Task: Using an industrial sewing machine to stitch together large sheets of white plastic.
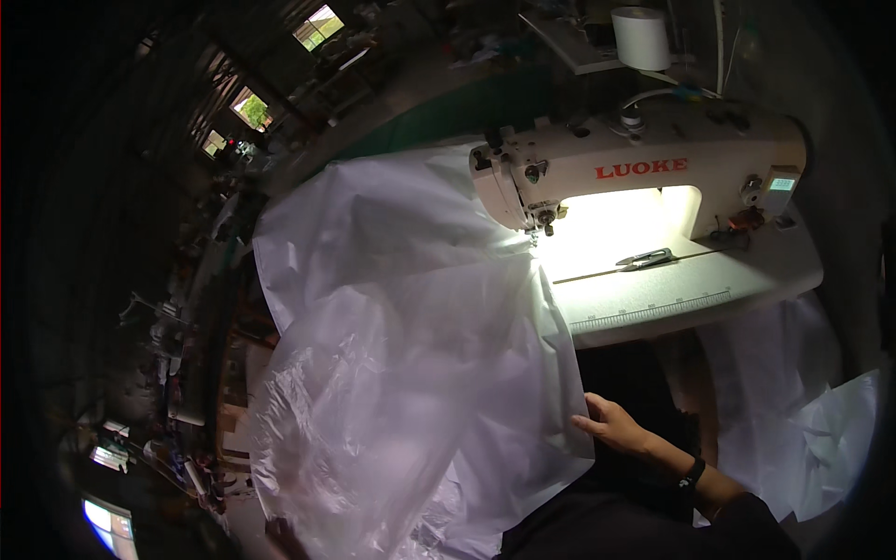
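White sheet fed under a sewing machine, right hand on its near edge

The large white fabric sheet [411,355] spreads from the table down over the lap, filling the middle of the view; its far corner sits under the needle [535,235] of the cream sewing machine [644,168] at about one o'clock. To do this step well, I judge the edge should be kept flat and taut in line with the needle, with slack smoothed out before feeding. The sewing table [691,289] carries a pair of thread snips [646,258]. The right hand [613,425], at five o'clock, rests on the sheet's near right edge, fingers closed lightly on the cloth. The left hand [280,534], at seven o'clock, is mostly hidden beneath the sheet; I cannot tell its grip.
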`<action>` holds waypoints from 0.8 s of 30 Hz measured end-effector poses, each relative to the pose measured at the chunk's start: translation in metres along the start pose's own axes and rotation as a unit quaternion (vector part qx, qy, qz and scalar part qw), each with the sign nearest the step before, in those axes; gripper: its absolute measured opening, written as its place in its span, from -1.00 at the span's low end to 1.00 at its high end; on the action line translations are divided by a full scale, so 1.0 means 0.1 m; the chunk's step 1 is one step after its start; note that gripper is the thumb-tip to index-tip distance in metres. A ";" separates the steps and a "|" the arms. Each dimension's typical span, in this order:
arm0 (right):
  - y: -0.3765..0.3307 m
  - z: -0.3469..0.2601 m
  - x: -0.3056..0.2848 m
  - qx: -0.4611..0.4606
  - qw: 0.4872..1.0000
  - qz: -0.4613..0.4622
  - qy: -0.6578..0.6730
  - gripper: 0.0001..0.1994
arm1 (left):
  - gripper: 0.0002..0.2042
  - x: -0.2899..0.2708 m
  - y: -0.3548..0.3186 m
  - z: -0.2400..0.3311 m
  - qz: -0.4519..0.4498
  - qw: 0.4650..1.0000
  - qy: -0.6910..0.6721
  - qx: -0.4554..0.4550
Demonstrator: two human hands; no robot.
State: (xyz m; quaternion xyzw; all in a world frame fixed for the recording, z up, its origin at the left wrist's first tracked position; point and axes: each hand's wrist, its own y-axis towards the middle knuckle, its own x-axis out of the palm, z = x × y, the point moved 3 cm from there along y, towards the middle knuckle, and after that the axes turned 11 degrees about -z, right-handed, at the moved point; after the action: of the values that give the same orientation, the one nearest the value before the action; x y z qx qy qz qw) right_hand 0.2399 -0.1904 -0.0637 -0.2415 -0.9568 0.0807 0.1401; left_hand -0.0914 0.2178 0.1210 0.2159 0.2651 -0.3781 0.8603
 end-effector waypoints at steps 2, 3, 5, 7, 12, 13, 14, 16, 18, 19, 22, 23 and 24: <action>0.02 0.15 -0.03 0.009 0.999 -0.023 0.025 -0.64 | -0.41 0.14 0.08 -0.17 0.009 0.992 0.108 -0.060; 0.05 0.21 0.03 0.014 0.997 -0.058 0.051 -0.66 | -0.46 0.79 0.48 0.21 -0.089 0.978 -0.162 0.093; 0.00 0.17 0.13 -0.010 0.995 -0.069 0.064 -0.68 | -0.50 1.91 0.99 0.41 -0.199 0.966 -0.064 0.150; -0.12 0.13 0.17 0.022 0.994 -0.070 0.086 -0.65 | -0.47 2.48 1.55 0.59 -0.258 0.898 0.321 0.157; -0.37 0.39 -0.04 0.094 0.995 -0.008 0.024 -0.65 | -0.59 2.47 2.13 0.34 -0.089 0.944 0.291 0.126; -0.41 0.38 -0.05 0.096 0.995 0.005 0.028 -0.65 | -0.57 2.60 1.94 0.65 -0.080 0.962 0.209 0.154; -0.44 0.33 -0.04 0.079 0.996 0.011 0.032 -0.66 | -0.57 2.74 1.63 0.86 -0.131 0.968 0.139 0.163; -0.42 0.18 0.00 0.065 0.997 0.012 0.035 -0.67 | -0.57 2.96 0.93 1.26 -0.161 0.946 0.156 0.233; -0.39 -0.15 -0.03 -0.027 0.983 0.146 -0.108 -0.71 | -0.64 3.10 0.53 1.34 -0.164 0.911 0.261 0.274; -0.39 -0.35 -0.06 -0.063 0.968 0.178 -0.168 -0.74 | -0.69 3.14 0.44 1.29 -0.184 0.907 0.282 0.255; -0.46 -0.46 -0.13 -0.138 0.966 0.193 -0.107 -0.76 | -0.82 3.14 0.22 1.13 -0.292 0.881 0.292 0.231; -0.43 -0.50 -0.14 -0.134 0.965 0.195 -0.109 -0.76 | -0.91 3.17 0.14 1.19 -0.310 0.860 0.295 0.277; -0.37 -0.51 -0.10 -0.113 0.981 0.153 -0.047 -0.72 | -0.93 3.17 0.05 1.30 -0.300 0.887 0.183 0.299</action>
State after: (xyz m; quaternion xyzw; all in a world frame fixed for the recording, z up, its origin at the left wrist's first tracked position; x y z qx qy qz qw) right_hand 0.2481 -0.2230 -0.0091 -0.3952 -0.9171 0.0041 0.0527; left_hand 0.1318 -0.0236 0.0250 0.4385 0.3441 -0.6331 0.5371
